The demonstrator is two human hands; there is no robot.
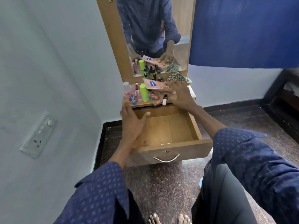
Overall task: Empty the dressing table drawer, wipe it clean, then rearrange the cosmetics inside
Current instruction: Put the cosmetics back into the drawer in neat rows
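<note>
The wooden drawer (174, 147) is pulled out and holds nothing but a small scrap at its front. My left hand (131, 122) hovers over its left rim with fingers spread, holding nothing. My right hand (179, 94) reaches over the dressing table top (144, 104), fingers spread, touching a pink tube (155, 84) with a blue logo. Several cosmetics stand on the top: a green bottle (144, 92), a clear bottle (126, 89), pink lipsticks (138, 92) and a small white item (164, 101) at the edge.
A striped cloth (176, 77) lies at the back right of the table top. The mirror (155, 34) rises behind. A white wall with a switch plate (40, 135) is at left, a blue curtain (242, 29) at right. My bare feet (168, 219) stand on speckled floor.
</note>
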